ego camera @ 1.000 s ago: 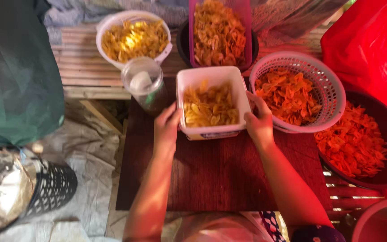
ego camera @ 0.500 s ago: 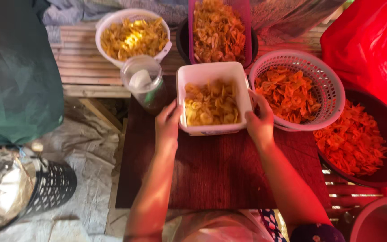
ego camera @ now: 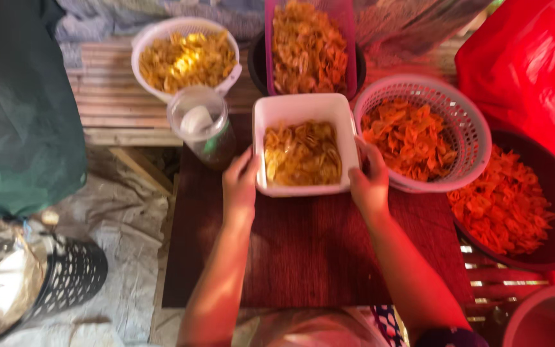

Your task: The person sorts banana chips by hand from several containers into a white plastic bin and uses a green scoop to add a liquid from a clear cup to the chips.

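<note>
A white square tub [ego camera: 303,106] half full of yellow chips stands on a dark red-brown board [ego camera: 309,257]. My left hand [ego camera: 240,183] grips the tub's left side near its front corner. On the right side, my right hand [ego camera: 369,180] holds the tub's front corner. Both hands hold it level, low over the board.
A clear jar [ego camera: 199,125] with a white scoop stands left of the tub. Behind are a white bowl of yellow chips [ego camera: 184,58] and a pink tray of orange chips [ego camera: 309,45]. A pink basket [ego camera: 422,132] and a dark basin [ego camera: 515,205] of orange chips lie right. A red bag [ego camera: 528,64] is beyond.
The white tub has shifted a little away from me along the board, with both hands still on its sides.
</note>
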